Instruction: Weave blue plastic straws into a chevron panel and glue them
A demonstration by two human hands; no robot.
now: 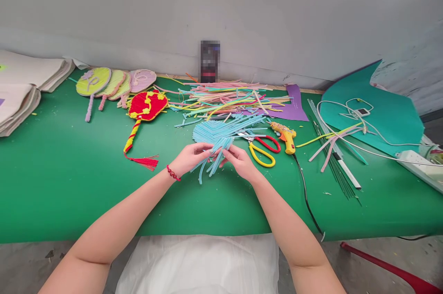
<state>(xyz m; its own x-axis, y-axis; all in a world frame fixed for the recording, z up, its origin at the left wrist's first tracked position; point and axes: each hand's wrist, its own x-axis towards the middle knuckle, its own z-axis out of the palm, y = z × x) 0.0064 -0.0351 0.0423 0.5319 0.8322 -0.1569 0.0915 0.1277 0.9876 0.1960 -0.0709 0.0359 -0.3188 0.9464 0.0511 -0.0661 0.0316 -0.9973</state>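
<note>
A light-blue woven piece of pipe cleaners (217, 135) lies on the green table (69, 178), its loose ends fanning toward me. My left hand (189, 158), with a red bead bracelet at the wrist, pinches the piece's near-left edge. From the right, my right hand (238, 161) pinches several blue strands at the near edge. Both hands meet at the loose ends.
A pile of coloured pipe cleaners (228, 98) lies behind the piece. Scissors with red and yellow handles (261, 148) and a yellow glue gun (285, 138) sit to the right. Finished fans (114, 82), a red fan (147, 105), green wires (334, 160), teal sheet (377, 109), power strip (420, 167).
</note>
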